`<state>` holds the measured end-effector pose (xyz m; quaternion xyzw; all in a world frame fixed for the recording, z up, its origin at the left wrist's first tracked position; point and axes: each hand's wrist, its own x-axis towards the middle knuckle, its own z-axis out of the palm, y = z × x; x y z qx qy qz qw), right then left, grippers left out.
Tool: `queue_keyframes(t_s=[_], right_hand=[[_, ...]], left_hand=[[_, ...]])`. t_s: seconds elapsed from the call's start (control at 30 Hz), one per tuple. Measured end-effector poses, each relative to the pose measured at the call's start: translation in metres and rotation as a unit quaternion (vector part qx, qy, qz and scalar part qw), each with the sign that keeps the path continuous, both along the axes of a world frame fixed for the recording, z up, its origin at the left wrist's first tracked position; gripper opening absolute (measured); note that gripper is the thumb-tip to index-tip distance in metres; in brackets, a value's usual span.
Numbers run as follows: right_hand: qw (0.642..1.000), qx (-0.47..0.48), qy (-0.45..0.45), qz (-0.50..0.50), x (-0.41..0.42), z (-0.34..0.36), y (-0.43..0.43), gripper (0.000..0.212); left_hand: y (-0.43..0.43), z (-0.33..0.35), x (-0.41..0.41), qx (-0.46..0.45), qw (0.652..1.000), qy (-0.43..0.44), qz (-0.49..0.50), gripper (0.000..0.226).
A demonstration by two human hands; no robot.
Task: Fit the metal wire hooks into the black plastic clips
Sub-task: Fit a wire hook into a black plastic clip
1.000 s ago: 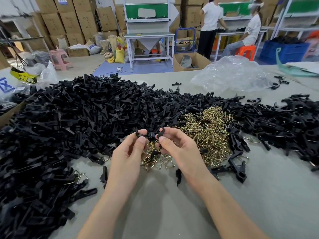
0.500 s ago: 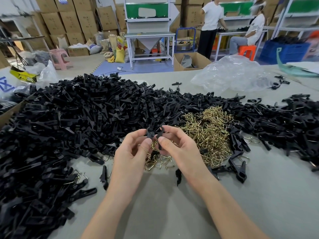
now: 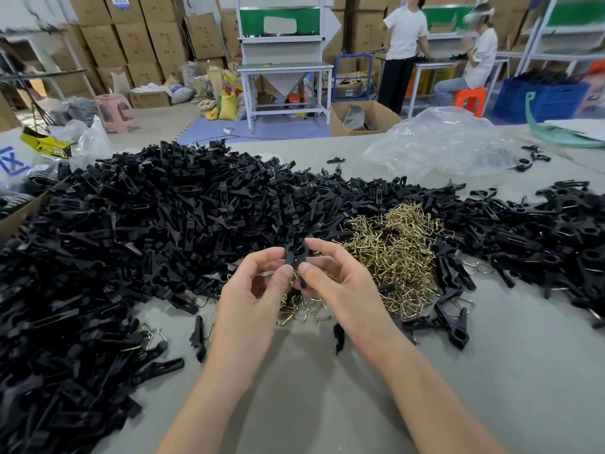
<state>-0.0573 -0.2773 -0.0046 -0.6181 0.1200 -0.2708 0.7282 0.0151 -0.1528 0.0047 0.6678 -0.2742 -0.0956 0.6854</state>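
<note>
Both hands meet above the table's middle and pinch one black plastic clip point(image 3: 296, 255) between thumbs and fingertips. My left hand point(image 3: 252, 296) holds its left side, my right hand point(image 3: 340, 286) its right side and lower end. Whether a wire hook sits in this clip is hidden by the fingers. A heap of brass-coloured metal wire hooks point(image 3: 393, 253) lies just right of and under the hands. A large pile of black clips point(image 3: 147, 244) covers the left and back of the table.
More black clips point(image 3: 556, 237) spread along the right side, some with wire fitted point(image 3: 455, 319). A crumpled clear plastic bag point(image 3: 442, 142) lies at the back right. Bare grey tabletop point(image 3: 311, 404) is nearest me. Two people work at benches far behind.
The hands have drawn closer together around the clip, and the clip has turned from lying across to standing more upright between the fingertips.
</note>
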Motion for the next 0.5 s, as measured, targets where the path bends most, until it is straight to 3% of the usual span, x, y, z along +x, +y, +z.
queue_keyframes(t_s=[0.5], right_hand=[[1.000, -0.024, 0.012, 0.015, -0.0009, -0.0008, -0.0010, 0.032]], left_hand=[[0.0025, 0.0000, 0.0011, 0.015, 1.000, -0.010, -0.003, 0.018]])
